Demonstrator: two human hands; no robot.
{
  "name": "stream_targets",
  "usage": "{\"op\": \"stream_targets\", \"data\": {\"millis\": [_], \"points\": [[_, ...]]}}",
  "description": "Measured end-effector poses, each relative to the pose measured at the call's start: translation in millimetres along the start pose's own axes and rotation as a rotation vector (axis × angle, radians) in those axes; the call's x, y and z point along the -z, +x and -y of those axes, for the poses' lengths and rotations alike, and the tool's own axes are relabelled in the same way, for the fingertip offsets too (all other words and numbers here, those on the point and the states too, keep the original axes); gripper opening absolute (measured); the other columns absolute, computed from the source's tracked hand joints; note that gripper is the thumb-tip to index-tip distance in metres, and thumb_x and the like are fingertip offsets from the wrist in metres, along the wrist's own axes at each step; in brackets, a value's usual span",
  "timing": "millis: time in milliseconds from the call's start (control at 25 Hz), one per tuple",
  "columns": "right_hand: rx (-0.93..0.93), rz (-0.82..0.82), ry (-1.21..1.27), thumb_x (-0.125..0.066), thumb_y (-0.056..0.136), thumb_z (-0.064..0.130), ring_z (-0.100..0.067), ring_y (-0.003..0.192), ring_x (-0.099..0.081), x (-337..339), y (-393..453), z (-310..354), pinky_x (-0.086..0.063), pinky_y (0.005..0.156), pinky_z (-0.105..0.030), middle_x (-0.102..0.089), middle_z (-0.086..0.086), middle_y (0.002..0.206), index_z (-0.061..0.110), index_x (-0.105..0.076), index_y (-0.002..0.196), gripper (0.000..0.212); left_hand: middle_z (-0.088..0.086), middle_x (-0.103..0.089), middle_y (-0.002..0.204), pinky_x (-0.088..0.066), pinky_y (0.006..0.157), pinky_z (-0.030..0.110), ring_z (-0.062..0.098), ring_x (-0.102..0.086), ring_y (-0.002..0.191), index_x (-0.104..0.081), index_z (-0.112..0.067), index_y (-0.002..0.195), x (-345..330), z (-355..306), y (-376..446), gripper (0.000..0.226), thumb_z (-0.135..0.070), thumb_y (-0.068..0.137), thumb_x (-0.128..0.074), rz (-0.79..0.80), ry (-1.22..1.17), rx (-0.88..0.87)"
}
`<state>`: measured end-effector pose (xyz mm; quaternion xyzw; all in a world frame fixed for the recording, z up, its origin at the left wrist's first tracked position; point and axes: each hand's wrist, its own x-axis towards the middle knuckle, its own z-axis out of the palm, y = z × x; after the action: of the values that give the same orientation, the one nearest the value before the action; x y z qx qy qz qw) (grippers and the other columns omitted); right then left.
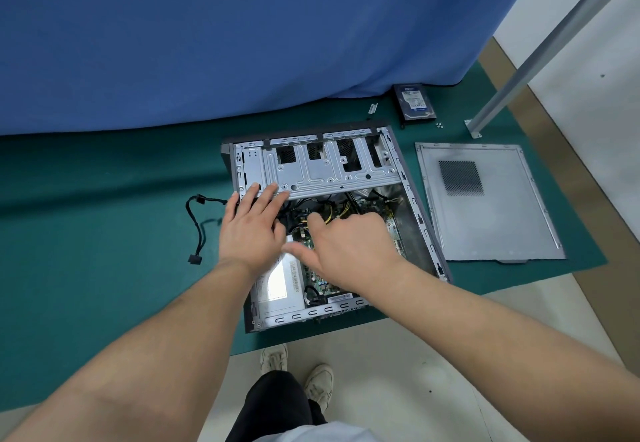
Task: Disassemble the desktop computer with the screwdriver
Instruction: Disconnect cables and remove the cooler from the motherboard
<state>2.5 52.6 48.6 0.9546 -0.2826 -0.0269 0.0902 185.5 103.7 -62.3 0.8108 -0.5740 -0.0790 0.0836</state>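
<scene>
We record one desktop computer case (332,178), side panel off, lying open on the green mat (104,251) near its middle. Contents — a grey drive cage (311,168) across the far end, bays seen only through dark cut-outs; a silver power supply (277,285) in the near left corner; a motherboard (318,279) along the near right part; a bundle of yellow and black cables (332,214) in between.

We note the left hand (251,230) laid flat with fingers straight, its fingertips touching the near edge of the drive cage. The right hand (346,244) reaches into the case above the motherboard, fingers loosely spread, the fingertips at the cable bundle; we cannot tell whether it grips anything. Both forearms cover much of the case interior.

Around the case, on the mat:
- a loose black cable (195,223) with a connector, just beside the case's left wall;
- the removed side panel (485,206), vented — lying flat toward the right edge of the mat;
- a hard drive (414,102) at the far edge, against the blue cloth (242,43);
- a small pale bracket (372,108) beside the drive, and small screws (440,125) nearby.

We see no screwdriver. A metal frame leg (519,71) stands at the far right corner of the mat.
</scene>
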Motion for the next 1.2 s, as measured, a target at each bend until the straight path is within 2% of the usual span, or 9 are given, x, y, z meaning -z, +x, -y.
{"op": "stream_targets", "data": {"millis": [160, 280, 440, 560, 720, 840, 960, 1120, 1200], "points": [[-0.152, -0.031, -0.074, -0.035, 0.105, 0.057, -0.021, 0.041, -0.048, -4.5, 7.0, 3.6, -0.015, 0.046, -0.023, -0.035, 0.007, 0.048, 0.02, -0.05, 0.086, 0.045, -0.014, -0.028, 0.167, 0.0, 0.129, 0.043, 0.015, -0.012, 0.157, -0.032, -0.041, 0.158, 0.4, -1.5, 1.0, 0.061, -0.036, 0.096, -0.028, -0.012, -0.021, 0.006], [0.125, 0.02, 0.007, -0.041, 0.106, 0.044, -0.025, 0.066, -0.06, -5.1, 9.9, -9.5, -0.03, 0.052, -0.031, -0.059, 0.0, 0.072, 0.016, -0.054, 0.105, 0.031, -0.014, -0.028, 0.167, 0.0, 0.129, 0.043, 0.016, -0.013, 0.157, -0.033, -0.04, 0.158, -0.1, -1.1, 1.1, 0.061, -0.036, 0.097, -0.029, -0.012, -0.022, 0.008], [0.383, 0.151, 0.241, -0.053, 0.099, 0.042, -0.023, 0.09, -0.054, 9.3, 13.3, -43.4, -0.044, 0.08, -0.04, -0.06, -0.001, 0.098, 0.018, -0.052, 0.11, 0.026, -0.014, -0.029, 0.167, -0.001, 0.129, 0.044, 0.017, -0.014, 0.157, -0.033, -0.04, 0.157, -0.7, -0.4, 1.3, 0.059, -0.035, 0.099, -0.034, -0.012, -0.03, 0.005], [0.237, 0.132, 0.19, -0.038, 0.101, 0.057, -0.025, 0.08, -0.059, 4.8, 10.0, -35.6, -0.044, 0.063, -0.037, -0.054, 0.003, 0.079, 0.02, -0.052, 0.108, 0.04, -0.014, -0.028, 0.167, 0.0, 0.129, 0.044, 0.017, -0.014, 0.157, -0.033, -0.04, 0.157, 0.0, -0.7, 2.0, 0.06, -0.036, 0.098, -0.032, -0.013, -0.025, 0.003], [-0.084, 0.065, -0.006, -0.023, 0.103, 0.067, -0.025, 0.051, -0.048, -1.8, 14.8, -20.6, -0.023, 0.048, -0.027, -0.042, 0.004, 0.054, 0.02, -0.058, 0.101, 0.059, -0.014, -0.028, 0.167, -0.001, 0.129, 0.044, 0.017, -0.014, 0.157, -0.032, -0.04, 0.158, -0.3, -1.0, 2.2, 0.06, -0.036, 0.098, -0.033, -0.013, -0.011, 0.005], [0.257, 0.061, 0.052, -0.042, 0.105, 0.05, -0.028, 0.071, -0.057, -4.5, 14.8, -26.7, -0.034, 0.059, -0.034, -0.063, -0.002, 0.079, 0.016, -0.057, 0.108, 0.037, -0.014, -0.028, 0.167, -0.001, 0.129, 0.044, 0.016, -0.014, 0.157, -0.032, -0.04, 0.158, 0.7, -1.9, 2.5, 0.061, -0.037, 0.096, -0.03, -0.01, -0.013, 0.008], [0.532, 0.068, 0.106, -0.051, 0.1, 0.042, -0.023, 0.087, -0.053, 2.5, 11.1, -42.3, -0.04, 0.073, -0.037, -0.06, 0.0, 0.094, 0.018, -0.056, 0.111, 0.027, -0.014, -0.028, 0.167, -0.001, 0.129, 0.044, 0.016, -0.013, 0.157, -0.032, -0.04, 0.158, 0.7, -2.4, 2.0, 0.062, -0.037, 0.096, -0.029, -0.009, -0.011, 0.011], [0.224, 0.122, 0.074, -0.028, 0.099, 0.063, -0.023, 0.063, -0.054, 4.6, 3.6, -38.2, -0.034, 0.054, -0.031, -0.052, 0.003, 0.068, 0.02, -0.051, 0.1, 0.049, -0.014, -0.027, 0.167, -0.002, 0.129, 0.045, 0.016, -0.013, 0.157, -0.031, -0.04, 0.158, 1.2, -1.6, 2.5, 0.061, -0.037, 0.097, -0.031, -0.005, -0.004, 0.009], [-0.015, 0.097, -0.026, -0.014, 0.098, 0.073, -0.021, 0.043, -0.037, 2.8, 5.2, -31.3, -0.024, 0.047, -0.026, -0.036, 0.004, 0.051, 0.022, -0.046, 0.093, 0.06, -0.014, -0.027, 0.167, -0.002, 0.129, 0.045, 0.016, -0.013, 0.157, -0.031, -0.04, 0.158, 1.2, -2.2, 2.3, 0.061, -0.037, 0.097, -0.031, -0.007, -0.002, 0.01]]}}
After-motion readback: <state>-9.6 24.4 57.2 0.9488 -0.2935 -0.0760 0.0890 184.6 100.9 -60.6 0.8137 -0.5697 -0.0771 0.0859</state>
